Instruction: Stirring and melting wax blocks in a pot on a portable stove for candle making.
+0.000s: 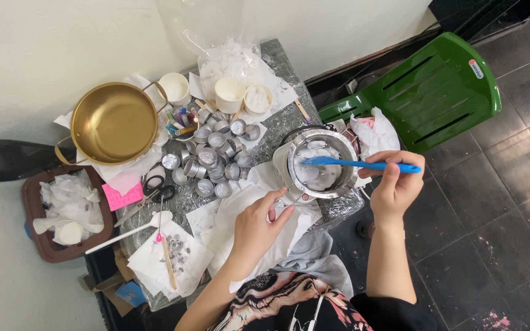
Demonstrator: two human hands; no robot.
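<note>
Head view: right hand (395, 187) grips blue spatula (351, 163) inside steel pot (321, 164); left hand (259, 224) pinches its handle (294, 200).

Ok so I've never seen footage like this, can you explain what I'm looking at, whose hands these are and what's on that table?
There is one picture, from a camera worn on a person's head, looking down at their own bare hands. The right hand holds a blue spatula with its tip in a small metal pot of white lumps. The left hand touches the pot's thin handle. On the cluttered table lie many small metal cups, a gold pan, white cups and a bag of white flakes. A green plastic chair stands beside it.
</note>
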